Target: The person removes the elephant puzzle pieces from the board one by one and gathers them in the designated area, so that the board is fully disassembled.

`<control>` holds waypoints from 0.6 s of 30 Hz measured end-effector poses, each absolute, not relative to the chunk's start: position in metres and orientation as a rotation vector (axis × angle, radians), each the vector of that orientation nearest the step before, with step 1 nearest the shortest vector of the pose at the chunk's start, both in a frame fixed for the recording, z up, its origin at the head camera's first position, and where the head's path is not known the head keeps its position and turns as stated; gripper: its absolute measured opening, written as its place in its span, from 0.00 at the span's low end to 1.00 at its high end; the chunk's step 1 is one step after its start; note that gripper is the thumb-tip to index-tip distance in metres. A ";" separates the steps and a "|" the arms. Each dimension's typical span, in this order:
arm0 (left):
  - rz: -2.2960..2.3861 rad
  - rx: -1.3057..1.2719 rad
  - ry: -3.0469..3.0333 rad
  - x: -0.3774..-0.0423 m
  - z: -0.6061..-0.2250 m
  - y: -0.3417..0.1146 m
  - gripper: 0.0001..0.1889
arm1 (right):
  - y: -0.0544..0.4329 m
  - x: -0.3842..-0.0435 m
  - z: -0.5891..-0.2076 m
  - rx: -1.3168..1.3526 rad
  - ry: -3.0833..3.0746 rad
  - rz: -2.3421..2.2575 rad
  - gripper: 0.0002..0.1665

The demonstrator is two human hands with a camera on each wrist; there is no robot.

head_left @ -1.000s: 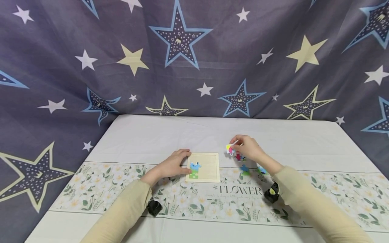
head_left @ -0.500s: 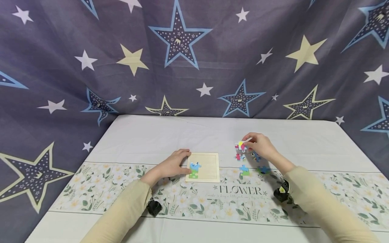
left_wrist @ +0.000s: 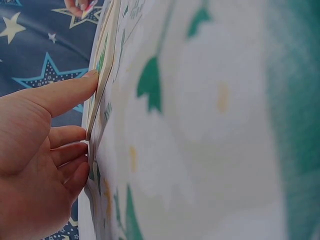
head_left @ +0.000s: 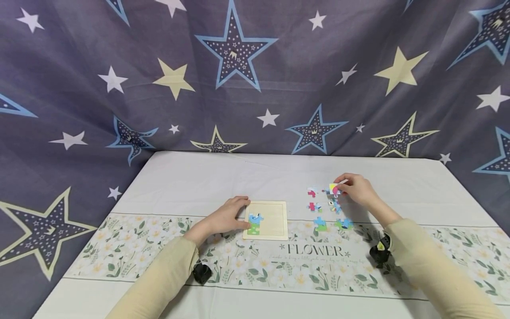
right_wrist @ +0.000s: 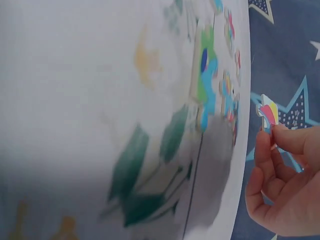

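A square wooden puzzle tray point(head_left: 275, 219) lies on the table with one blue and green piece point(head_left: 255, 221) set in its left side. My left hand point(head_left: 229, 217) rests against the tray's left edge point(left_wrist: 102, 82), thumb and fingers touching the wood. My right hand point(head_left: 356, 189) is raised over the loose pieces and pinches a pink, yellow and white puzzle piece point(head_left: 334, 189) point(right_wrist: 267, 112) between thumb and fingers. Several loose puzzle pieces point(head_left: 318, 207) lie on the cloth right of the tray.
The table wears a white cloth with a floral band point(head_left: 119, 248) and the word FLOWER point(head_left: 314, 250). A star-patterned dark curtain point(head_left: 239, 66) hangs behind and to both sides. Black wrist cameras point(head_left: 202, 271) sit under both sleeves.
My right hand has carried the pink and yellow piece to the right, from near the tray to over the far loose pieces. The left hand has stayed on the tray.
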State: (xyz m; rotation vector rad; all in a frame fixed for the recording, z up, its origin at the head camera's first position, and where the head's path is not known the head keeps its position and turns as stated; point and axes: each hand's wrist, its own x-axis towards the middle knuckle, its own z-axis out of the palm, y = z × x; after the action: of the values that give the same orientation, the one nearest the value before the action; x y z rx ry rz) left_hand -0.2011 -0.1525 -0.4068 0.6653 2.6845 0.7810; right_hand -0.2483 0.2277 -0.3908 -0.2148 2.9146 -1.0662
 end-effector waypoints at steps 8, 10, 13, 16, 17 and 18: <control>0.785 0.671 2.682 -0.201 -0.406 -0.153 0.37 | 0.239 -0.253 -0.394 -0.127 2.928 -1.032 0.11; 0.786 0.668 2.681 -0.201 -0.406 -0.152 0.37 | 0.241 -0.253 -0.395 -0.113 2.925 -1.031 0.11; 0.786 0.666 2.681 -0.201 -0.406 -0.153 0.37 | 0.245 -0.254 -0.396 -0.100 2.922 -1.035 0.12; 0.788 0.669 2.679 -0.201 -0.406 -0.153 0.37 | 0.248 -0.255 -0.397 -0.087 2.926 -1.033 0.12; 0.789 0.671 2.678 -0.201 -0.406 -0.153 0.37 | 0.249 -0.256 -0.397 -0.080 2.932 -1.023 0.12; 0.789 0.671 2.678 -0.201 -0.406 -0.153 0.37 | 0.250 -0.256 -0.398 -0.074 2.936 -1.018 0.12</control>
State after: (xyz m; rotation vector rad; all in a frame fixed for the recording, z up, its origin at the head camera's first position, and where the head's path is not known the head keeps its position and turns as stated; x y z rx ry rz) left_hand -0.2010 -0.1530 -0.4062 0.6713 2.6779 0.7887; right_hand -0.2562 0.2499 -0.3977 -0.0741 2.9359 -1.0177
